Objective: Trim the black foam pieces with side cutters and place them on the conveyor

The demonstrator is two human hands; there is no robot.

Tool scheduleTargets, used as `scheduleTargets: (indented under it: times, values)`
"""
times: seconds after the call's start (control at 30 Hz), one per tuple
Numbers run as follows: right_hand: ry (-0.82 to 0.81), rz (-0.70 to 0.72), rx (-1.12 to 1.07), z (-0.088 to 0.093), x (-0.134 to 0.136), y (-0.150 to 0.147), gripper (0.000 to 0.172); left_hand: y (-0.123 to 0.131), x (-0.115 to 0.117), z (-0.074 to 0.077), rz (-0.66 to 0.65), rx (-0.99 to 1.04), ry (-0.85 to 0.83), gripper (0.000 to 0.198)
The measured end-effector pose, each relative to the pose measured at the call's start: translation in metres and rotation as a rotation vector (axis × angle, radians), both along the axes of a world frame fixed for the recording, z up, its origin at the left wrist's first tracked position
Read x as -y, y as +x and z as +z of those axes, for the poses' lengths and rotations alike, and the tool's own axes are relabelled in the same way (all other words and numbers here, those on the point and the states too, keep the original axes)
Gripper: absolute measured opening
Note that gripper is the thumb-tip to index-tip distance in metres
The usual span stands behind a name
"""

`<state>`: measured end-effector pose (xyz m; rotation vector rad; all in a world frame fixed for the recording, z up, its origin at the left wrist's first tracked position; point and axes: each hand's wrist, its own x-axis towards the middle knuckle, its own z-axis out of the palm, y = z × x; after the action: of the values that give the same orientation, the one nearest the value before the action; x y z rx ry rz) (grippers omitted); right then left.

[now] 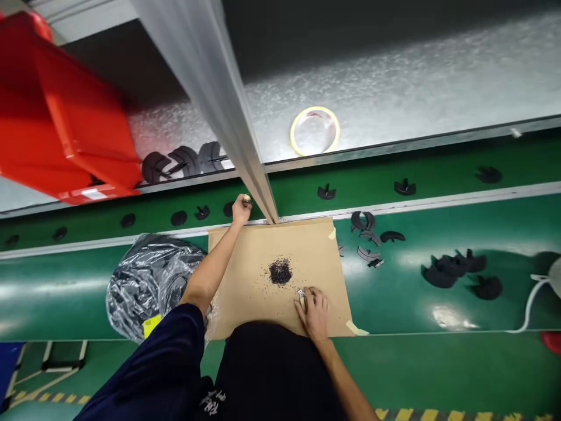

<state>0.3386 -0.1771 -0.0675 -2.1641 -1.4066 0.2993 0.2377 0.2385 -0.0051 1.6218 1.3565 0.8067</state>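
My left hand [241, 210] reaches forward over the far belt, beside the metal post. Its fingers are closed; whatever they may hold is too small to make out, and a dark round part [228, 209] lies just left of it. Over the brown cardboard sheet [245, 263], my right hand [315, 311] is closed on a small silver-tipped hand tool [301, 294], mostly hidden by the fingers. Left of and beyond that tool, a pile of tiny black pieces [280, 271] lies on the sheet, with loose bits scattered around it.
A clear plastic bag of dark parts [144, 286] sits left of the sheet. Black curved parts [451, 266] lie to the right. Several more dot the far belt [289, 190]. The metal post [236, 117] rises in front. A tape roll [314, 131] and red bin [83, 128] occupy the shelf.
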Motion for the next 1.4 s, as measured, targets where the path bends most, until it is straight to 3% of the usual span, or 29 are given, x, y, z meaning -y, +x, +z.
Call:
scheduleTargets:
  times: [0.1,0.23,0.33,0.43,0.53,0.7,0.83,1.03,1.17,1.3,1.4]
  values:
    - [0.039,-0.052,-0.213,0.027,-0.016,-0.006,0.041,-0.045,0.041,0.013,-0.042,0.088,-0.060,0.026]
    - [0.040,-0.092,-0.838,0.078,-0.054,-0.027,0.048,-0.096,0.147,0.026,-0.165,0.214,-0.156,0.028]
    - [-0.103,-0.110,-1.387,0.107,-0.079,-0.049,0.056,-0.116,0.230,0.035,-0.248,0.232,-0.221,0.029]
    - [-0.223,-0.091,-1.572,0.123,-0.085,-0.069,0.045,-0.130,0.272,0.041,-0.266,0.158,-0.261,0.024]
    - [-0.269,-0.121,-1.561,0.131,-0.076,-0.080,0.036,-0.165,0.262,0.043,-0.143,-0.008,-0.265,0.013]
    - [-0.324,-0.220,-1.457,0.138,-0.057,-0.081,0.041,-0.251,0.222,0.039,0.224,-0.370,-0.244,0.014]
    - [-0.260,-0.223,-1.378,0.145,-0.052,-0.080,0.044,-0.281,0.217,0.028,0.298,-0.487,-0.275,0.017]
    - [-0.211,-0.101,-1.283,0.155,-0.048,-0.083,0.042,-0.284,0.219,0.030,0.299,-0.347,-0.135,0.016]
    - [-0.176,-0.040,-1.210,0.160,-0.048,-0.092,0.043,-0.262,0.232,0.040,0.308,-0.180,-0.056,0.018]
    - [-0.222,0.000,-1.257,0.171,-0.053,-0.102,0.044,-0.219,0.270,0.072,0.215,0.219,0.134,0.019]
    - [-0.263,0.033,-1.355,0.184,-0.057,-0.104,0.046,-0.195,0.295,0.103,-0.023,0.271,0.374,0.014]
